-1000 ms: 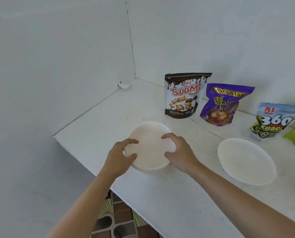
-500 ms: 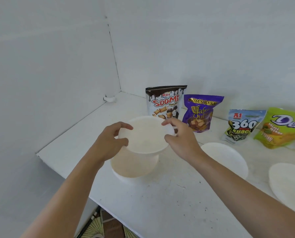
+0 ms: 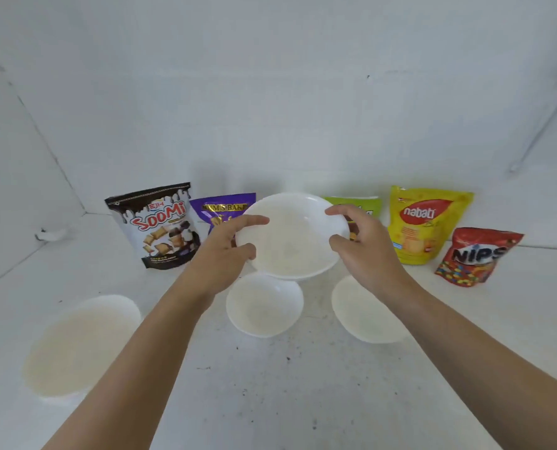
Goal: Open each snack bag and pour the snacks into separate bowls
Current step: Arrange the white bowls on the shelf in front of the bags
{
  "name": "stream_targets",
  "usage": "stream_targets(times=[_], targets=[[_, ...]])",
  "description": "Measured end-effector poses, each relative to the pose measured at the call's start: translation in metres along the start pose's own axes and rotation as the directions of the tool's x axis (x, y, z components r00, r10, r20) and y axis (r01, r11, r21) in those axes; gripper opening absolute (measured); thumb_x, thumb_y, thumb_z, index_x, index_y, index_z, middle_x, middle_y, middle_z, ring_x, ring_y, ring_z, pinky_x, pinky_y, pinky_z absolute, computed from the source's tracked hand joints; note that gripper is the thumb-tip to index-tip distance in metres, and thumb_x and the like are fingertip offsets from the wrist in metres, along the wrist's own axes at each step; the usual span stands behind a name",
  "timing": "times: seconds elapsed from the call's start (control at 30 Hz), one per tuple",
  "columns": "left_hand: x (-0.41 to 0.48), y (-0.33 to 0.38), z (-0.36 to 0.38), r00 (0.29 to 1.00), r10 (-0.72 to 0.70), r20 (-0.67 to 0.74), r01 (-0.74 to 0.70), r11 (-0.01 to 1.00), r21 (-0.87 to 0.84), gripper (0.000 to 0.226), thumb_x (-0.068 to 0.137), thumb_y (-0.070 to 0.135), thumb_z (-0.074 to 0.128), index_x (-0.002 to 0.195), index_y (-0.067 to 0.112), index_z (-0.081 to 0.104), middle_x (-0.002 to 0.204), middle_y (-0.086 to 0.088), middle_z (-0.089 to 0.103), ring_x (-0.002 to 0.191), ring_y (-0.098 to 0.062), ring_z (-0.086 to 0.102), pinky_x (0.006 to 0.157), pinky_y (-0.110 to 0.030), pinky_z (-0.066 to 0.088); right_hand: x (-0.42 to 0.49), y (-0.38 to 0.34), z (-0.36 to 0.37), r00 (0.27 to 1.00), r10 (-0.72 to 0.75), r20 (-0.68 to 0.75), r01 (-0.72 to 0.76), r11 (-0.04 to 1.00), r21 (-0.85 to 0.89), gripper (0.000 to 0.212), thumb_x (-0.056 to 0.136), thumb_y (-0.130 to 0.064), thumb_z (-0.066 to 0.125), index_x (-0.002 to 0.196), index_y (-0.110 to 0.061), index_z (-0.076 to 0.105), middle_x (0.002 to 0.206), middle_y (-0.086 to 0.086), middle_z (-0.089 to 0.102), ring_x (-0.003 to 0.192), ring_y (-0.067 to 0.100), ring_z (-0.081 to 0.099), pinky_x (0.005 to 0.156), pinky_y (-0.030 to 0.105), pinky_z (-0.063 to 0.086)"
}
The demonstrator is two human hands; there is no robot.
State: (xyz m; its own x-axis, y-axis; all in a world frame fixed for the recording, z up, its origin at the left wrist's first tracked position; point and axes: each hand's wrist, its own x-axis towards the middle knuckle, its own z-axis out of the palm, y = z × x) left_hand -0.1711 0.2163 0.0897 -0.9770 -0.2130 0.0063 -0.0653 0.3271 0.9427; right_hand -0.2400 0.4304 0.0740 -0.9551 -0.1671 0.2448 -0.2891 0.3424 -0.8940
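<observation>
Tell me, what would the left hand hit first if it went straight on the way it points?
Likely the purple snack bag standing just beyond it, though depth is unclear. The left hand holds the raised white bowl by its rim.

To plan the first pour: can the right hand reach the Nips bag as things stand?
Not yet, probably: the right hand, with the left hand, grips the lifted bowl. Otherwise nothing stands between it and the Nips bag.

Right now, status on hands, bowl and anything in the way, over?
Left hand, right hand both grip bowl by rim, above table. Bowl empty; Soomi bag looks sealed. Bowl hides most of green bag.
</observation>
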Motion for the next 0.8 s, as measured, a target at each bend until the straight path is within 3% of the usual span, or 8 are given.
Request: stream_targets(times=[0.1,0.17,0.2,0.3,0.4,0.5,0.8], targets=[[0.012,0.010,0.062,0.998,0.008,0.059,-0.004,0.998,-0.056,0.058,0.087,-0.007,0.054,0.121,0.038,0.068,0.125,-0.006,0.061,0.108,-0.034,0.061,0.094,-0.044,0.056,-0.006,0.029,-0.055,0.997,0.032,-0.076,-0.034,0.999,-0.024,0.046,0.073,-0.011,0.057,0.115,-0.026,0.065,0.106,0.006,0.068,0.088,0.033,0.063,0.077,0.045,0.055],[0.018,0.015,0.104,0.995,-0.006,0.098,0.015,0.995,-0.094,0.059,0.086,-0.009,0.053,0.121,0.036,0.066,0.121,-0.002,0.061,0.100,-0.024,0.061,0.085,-0.031,0.053,-0.011,0.047,-0.089,0.991,0.067,-0.112,-0.072,0.997,-0.037,0.046,0.077,-0.006,0.059,0.118,-0.026,0.064,0.112,-0.003,0.068,0.093,0.025,0.065,0.081,0.044,0.056],[0.021,0.017,0.124,0.993,-0.015,0.117,0.028,0.993,-0.112,0.059,0.085,-0.010,0.053,0.120,0.036,0.066,0.116,-0.002,0.062,0.096,-0.022,0.061,0.085,-0.033,0.053,-0.013,0.057,-0.106,0.988,0.083,-0.132,-0.089,0.995,-0.044,0.046,0.078,-0.004,0.059,0.118,-0.026,0.064,0.113,-0.006,0.067,0.093,0.022,0.066,0.079,0.041,0.056],[0.027,0.021,0.181,0.985,-0.041,0.166,0.064,0.988,-0.139,0.060,0.082,-0.009,0.053,0.116,0.038,0.068,0.114,-0.012,0.069,0.097,-0.029,0.064,0.095,-0.050,0.054,-0.020,0.087,-0.150,0.976,0.122,-0.179,-0.134,0.989,-0.060,0.045,0.081,-0.003,0.060,0.119,-0.026,0.063,0.114,-0.005,0.065,0.088,0.020,0.063,0.072,0.030,0.049],[0.030,0.020,0.232,0.977,-0.064,0.204,0.089,0.990,-0.114,0.060,0.081,-0.005,0.055,0.117,0.041,0.067,0.118,-0.007,0.068,0.105,-0.031,0.065,0.094,-0.046,0.054,-0.027,0.115,-0.187,0.957,0.180,-0.229,-0.200,0.977,-0.068,0.045,0.082,-0.001,0.059,0.121,-0.025,0.063,0.111,-0.005,0.063,0.097,0.020,0.061,0.074,0.026,0.049],[0.030,0.016,0.275,0.968,-0.086,0.236,0.117,0.986,-0.120,0.059,0.081,-0.005,0.054,0.119,0.039,0.066,0.114,0.000,0.065,0.100,-0.027,0.061,0.096,-0.043,0.052,-0.035,0.144,-0.214,0.939,0.237,-0.248,-0.257,0.965,-0.052,0.045,0.083,0.000,0.059,0.121,-0.023,0.063,0.117,-0.003,0.061,0.103,0.019,0.060,0.072,0.021,0.050],[0.021,-0.015,0.366,0.935,-0.176,0.308,0.209,0.975,-0.078,0.059,0.083,-0.007,0.052,0.122,0.037,0.062,0.121,-0.013,0.061,0.090,-0.023,0.056,0.084,-0.044,0.055,-0.055,0.229,-0.250,0.885,0.392,-0.250,-0.418,0.906,-0.060,0.044,0.085,0.006,0.057,0.120,-0.020,0.060,0.123,-0.002,0.058,0.112,0.023,0.055,0.083,0.028,0.050]])
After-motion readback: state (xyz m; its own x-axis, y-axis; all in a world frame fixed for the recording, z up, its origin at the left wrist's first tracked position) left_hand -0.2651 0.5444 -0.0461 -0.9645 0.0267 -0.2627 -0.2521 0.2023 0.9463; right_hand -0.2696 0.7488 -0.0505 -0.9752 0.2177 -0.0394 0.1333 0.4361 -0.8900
